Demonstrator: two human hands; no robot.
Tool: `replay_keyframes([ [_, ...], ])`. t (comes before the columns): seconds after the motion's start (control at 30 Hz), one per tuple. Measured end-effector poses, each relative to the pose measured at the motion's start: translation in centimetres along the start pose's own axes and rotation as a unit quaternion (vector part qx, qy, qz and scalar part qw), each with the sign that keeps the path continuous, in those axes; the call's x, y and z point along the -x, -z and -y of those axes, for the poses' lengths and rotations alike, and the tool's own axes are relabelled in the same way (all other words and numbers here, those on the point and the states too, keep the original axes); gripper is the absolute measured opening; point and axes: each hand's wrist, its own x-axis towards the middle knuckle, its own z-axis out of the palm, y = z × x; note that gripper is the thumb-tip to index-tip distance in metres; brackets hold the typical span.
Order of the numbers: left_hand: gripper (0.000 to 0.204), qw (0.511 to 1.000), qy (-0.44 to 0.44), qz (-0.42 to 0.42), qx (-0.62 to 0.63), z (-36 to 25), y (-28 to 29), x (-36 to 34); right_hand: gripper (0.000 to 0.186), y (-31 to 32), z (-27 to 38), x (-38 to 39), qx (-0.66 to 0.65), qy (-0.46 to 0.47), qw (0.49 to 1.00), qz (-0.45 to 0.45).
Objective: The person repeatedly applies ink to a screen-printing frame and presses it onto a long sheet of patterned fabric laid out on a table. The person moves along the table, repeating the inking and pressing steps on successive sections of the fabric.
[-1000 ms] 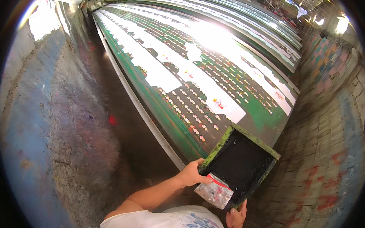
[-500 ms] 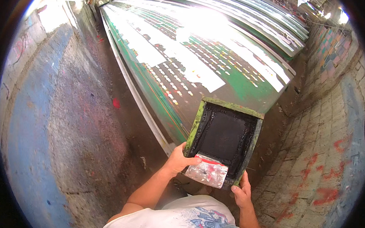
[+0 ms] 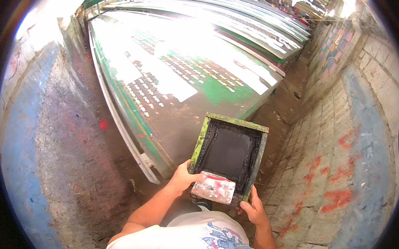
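Observation:
In front of my chest I hold a screen printing frame, with yellow-green wooden edges and dark ink over its mesh. My left hand grips the frame's near left edge, its thumb pressing on a squeegee. This squeegee has a paint-spotted whitish handle with a red strip and lies across the near end of the frame. My right hand is closed round the near right corner. The fingers under the frame are partly hidden.
Beyond the frame stretches a long green and brown printing table with rows of small printed pieces and white sheets. A metal rail runs along its left side. Paint-stained walls stand at left and right.
The table and walls have shifted left in view, and more floor shows between the table and the right wall. Both hands keep their hold on the frame, now slightly lower left in view.

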Motion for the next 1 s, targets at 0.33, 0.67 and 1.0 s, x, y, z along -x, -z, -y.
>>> replay_keyframes([
  [0.33, 0.055, 0.993, 0.079, 0.033, 0.081, 0.1, -11.1, -10.5, 0.093, 12.4, 2.5, -5.0, -0.038, 0.044, 0.995, -0.082],
  [0.67, 0.058, 0.994, 0.057, 0.021, 0.094, -2.5, -20.8, -28.3, 0.094, 28.6, 6.2, -18.8, -0.008, 0.042, 0.995, -0.09],
  [1.0, 0.057, 0.997, 0.053, 0.028, 0.052, -4.1, -30.9, -44.2, 0.1, 43.4, 2.5, -28.7, -0.057, 0.082, 0.983, -0.157],
])
